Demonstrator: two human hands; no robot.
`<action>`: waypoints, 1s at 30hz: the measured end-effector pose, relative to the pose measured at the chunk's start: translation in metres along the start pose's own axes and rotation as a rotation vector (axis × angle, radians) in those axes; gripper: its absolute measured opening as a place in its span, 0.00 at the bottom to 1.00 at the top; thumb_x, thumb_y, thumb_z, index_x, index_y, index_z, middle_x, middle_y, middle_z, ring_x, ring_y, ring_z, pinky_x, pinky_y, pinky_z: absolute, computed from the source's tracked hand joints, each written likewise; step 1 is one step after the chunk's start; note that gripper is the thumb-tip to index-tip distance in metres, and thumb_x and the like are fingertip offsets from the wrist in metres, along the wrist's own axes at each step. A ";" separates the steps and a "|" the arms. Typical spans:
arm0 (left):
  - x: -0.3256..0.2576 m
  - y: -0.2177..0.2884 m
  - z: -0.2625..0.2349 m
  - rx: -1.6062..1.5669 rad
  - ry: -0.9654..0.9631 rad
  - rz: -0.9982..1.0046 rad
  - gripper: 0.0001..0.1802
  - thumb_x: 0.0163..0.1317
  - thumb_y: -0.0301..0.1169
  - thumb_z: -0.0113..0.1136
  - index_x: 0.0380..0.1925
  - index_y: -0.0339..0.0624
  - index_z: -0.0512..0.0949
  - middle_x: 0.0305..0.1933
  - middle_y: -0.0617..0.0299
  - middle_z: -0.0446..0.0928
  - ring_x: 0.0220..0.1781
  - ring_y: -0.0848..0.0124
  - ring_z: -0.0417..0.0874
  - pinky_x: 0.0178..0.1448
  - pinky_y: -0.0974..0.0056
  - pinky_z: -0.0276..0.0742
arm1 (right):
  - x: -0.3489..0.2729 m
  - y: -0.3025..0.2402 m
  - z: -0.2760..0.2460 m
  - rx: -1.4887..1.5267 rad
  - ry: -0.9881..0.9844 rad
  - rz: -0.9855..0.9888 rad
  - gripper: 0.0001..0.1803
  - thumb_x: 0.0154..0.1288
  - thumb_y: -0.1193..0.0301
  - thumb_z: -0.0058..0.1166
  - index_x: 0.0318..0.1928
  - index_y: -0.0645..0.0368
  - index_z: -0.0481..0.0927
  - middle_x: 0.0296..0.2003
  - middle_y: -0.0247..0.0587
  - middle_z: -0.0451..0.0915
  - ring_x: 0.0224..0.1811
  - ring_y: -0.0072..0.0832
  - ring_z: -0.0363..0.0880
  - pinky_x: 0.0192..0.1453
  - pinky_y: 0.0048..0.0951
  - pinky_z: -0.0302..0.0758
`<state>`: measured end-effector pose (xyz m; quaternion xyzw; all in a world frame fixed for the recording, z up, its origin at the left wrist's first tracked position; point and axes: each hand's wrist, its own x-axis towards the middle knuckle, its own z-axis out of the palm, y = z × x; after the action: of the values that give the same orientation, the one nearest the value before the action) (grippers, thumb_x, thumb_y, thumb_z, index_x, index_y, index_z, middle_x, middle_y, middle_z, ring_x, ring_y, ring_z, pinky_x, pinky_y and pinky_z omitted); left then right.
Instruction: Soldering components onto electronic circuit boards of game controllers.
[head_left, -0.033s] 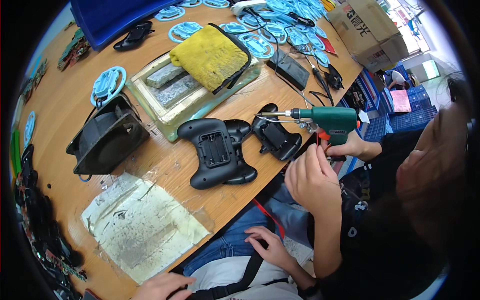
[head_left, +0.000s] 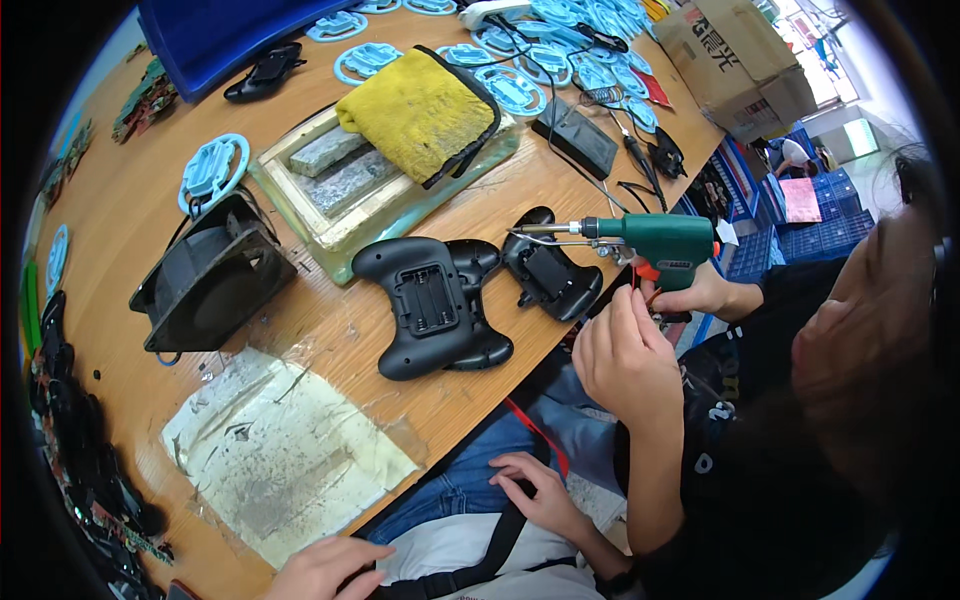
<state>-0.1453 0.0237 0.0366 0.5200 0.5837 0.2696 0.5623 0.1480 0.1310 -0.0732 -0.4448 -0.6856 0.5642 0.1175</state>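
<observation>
Far out beyond the left fingers, a black square fan (head_left: 210, 285) sits on the wooden table (head_left: 120, 210), with a pale blue plastic ring (head_left: 213, 167) just past it. The stained clear sheet (head_left: 285, 455) lies flat on the table right ahead of the person's left hand (head_left: 320, 572). That hand rests at the table's near edge, just short of the sheet's corner. It is cut off by the lower rim, so I cannot tell whether its fingers are apart or curled.

Farther ahead, between the two hands, a black controller shell (head_left: 435, 305) lies back side up with its battery bay uncovered. A smaller black shell part (head_left: 550, 275) lies just to its right. Behind them a glass tray (head_left: 330, 255) carries grey blocks and a yellow cloth (head_left: 420, 110).

The person's right hand (head_left: 535, 485) lies on the lap, palm down on the blue jeans, fingers (head_left: 500, 468) apart and gripping nothing. A black strap (head_left: 500, 545) runs just under them, towards the person's body.

Up and to the right of those fingers, a co-worker in a black top raises one hand (head_left: 625, 355) with its fingertips pinched together. The co-worker's other hand (head_left: 700, 295) holds a green soldering gun (head_left: 665, 245), whose metal tip points left over the smaller shell part. A cardboard box (head_left: 740, 50) stands at the table's far right end.
</observation>
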 end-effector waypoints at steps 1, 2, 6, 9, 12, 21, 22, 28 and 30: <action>0.010 0.002 0.000 0.016 0.005 0.033 0.11 0.59 0.27 0.55 0.41 0.34 0.76 0.42 0.48 0.77 0.46 0.53 0.77 0.51 0.60 0.72 | 0.000 0.001 0.000 0.007 0.014 0.013 0.13 0.63 0.81 0.48 0.49 0.67 0.71 0.44 0.45 0.74 0.42 0.28 0.81 0.45 0.24 0.75; 0.018 0.002 0.001 0.032 0.009 0.066 0.11 0.59 0.26 0.56 0.41 0.34 0.76 0.42 0.49 0.76 0.46 0.53 0.76 0.51 0.60 0.72 | 0.000 0.001 0.000 0.006 0.018 0.020 0.13 0.63 0.81 0.48 0.49 0.67 0.71 0.44 0.45 0.74 0.42 0.28 0.81 0.45 0.24 0.75; 0.046 -0.011 0.018 0.323 0.118 0.274 0.12 0.56 0.26 0.57 0.41 0.35 0.76 0.39 0.52 0.75 0.43 0.56 0.76 0.46 0.59 0.71 | 0.001 0.003 -0.001 0.043 0.040 0.070 0.13 0.63 0.81 0.47 0.49 0.67 0.71 0.44 0.46 0.73 0.42 0.28 0.80 0.44 0.24 0.75; 0.058 -0.021 0.022 0.497 0.121 0.342 0.09 0.52 0.28 0.61 0.35 0.40 0.80 0.33 0.60 0.77 0.35 0.60 0.77 0.41 0.61 0.71 | 0.004 0.004 0.001 0.092 0.079 0.123 0.12 0.64 0.81 0.46 0.48 0.67 0.71 0.43 0.45 0.73 0.42 0.27 0.80 0.44 0.23 0.75; 0.062 -0.034 0.021 0.406 0.118 0.381 0.13 0.54 0.26 0.59 0.40 0.37 0.77 0.36 0.55 0.72 0.39 0.58 0.74 0.42 0.59 0.69 | 0.004 0.008 -0.001 0.148 0.134 0.198 0.11 0.65 0.81 0.45 0.48 0.67 0.71 0.43 0.44 0.73 0.41 0.26 0.80 0.44 0.22 0.76; 0.067 -0.045 0.007 0.169 0.065 0.398 0.14 0.51 0.24 0.59 0.40 0.35 0.76 0.35 0.56 0.73 0.39 0.58 0.74 0.39 0.58 0.69 | 0.016 0.004 0.007 0.236 0.213 0.335 0.10 0.67 0.79 0.44 0.48 0.66 0.70 0.40 0.40 0.76 0.39 0.22 0.80 0.42 0.21 0.77; 0.067 -0.047 0.007 0.167 0.058 0.408 0.15 0.50 0.23 0.59 0.40 0.34 0.76 0.36 0.55 0.73 0.39 0.58 0.74 0.39 0.58 0.70 | 0.017 0.003 0.008 0.243 0.226 0.352 0.10 0.67 0.78 0.44 0.48 0.66 0.70 0.40 0.40 0.76 0.38 0.22 0.80 0.42 0.20 0.77; 0.070 -0.046 0.002 0.182 0.026 0.407 0.16 0.49 0.23 0.60 0.41 0.34 0.76 0.39 0.55 0.73 0.42 0.57 0.74 0.41 0.58 0.71 | 0.021 0.006 0.007 0.264 0.253 0.419 0.10 0.67 0.77 0.45 0.48 0.66 0.71 0.39 0.40 0.77 0.35 0.21 0.79 0.40 0.20 0.77; 0.070 -0.046 0.002 0.192 0.016 0.404 0.16 0.49 0.23 0.60 0.41 0.34 0.76 0.40 0.55 0.73 0.42 0.57 0.74 0.41 0.58 0.71 | 0.021 0.008 0.006 0.258 0.253 0.441 0.10 0.68 0.77 0.45 0.48 0.66 0.71 0.39 0.40 0.76 0.35 0.20 0.79 0.40 0.20 0.76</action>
<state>-0.1456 0.0724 -0.0314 0.6752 0.4952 0.3240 0.4402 0.1361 0.1423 -0.0893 -0.6314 -0.4748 0.5987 0.1320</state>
